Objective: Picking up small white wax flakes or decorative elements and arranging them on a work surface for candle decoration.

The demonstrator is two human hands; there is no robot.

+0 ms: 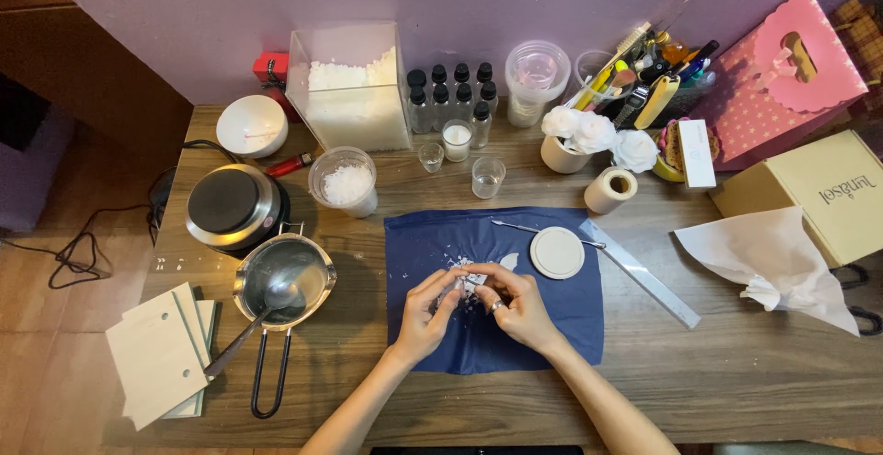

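Note:
My left hand (426, 312) and my right hand (518, 303) meet over a dark blue mat (552, 312) in the middle of the wooden table. Both pinch a small white piece (472, 279) between their fingertips. White crumbs (457, 263) lie scattered on the mat just above the hands. A ring shows on my right hand. A round white disc (556, 253) rests on the mat to the upper right, with a thin metal tool (515, 226) beside it.
A metal pouring pot with a spoon (280, 282) and a hot plate (230, 205) stand at the left. A clear box of white flakes (354, 87), a cup of flakes (345, 181), small bottles (451, 96), glasses, a ruler (644, 276), tissue paper (773, 262) and boxes ring the mat.

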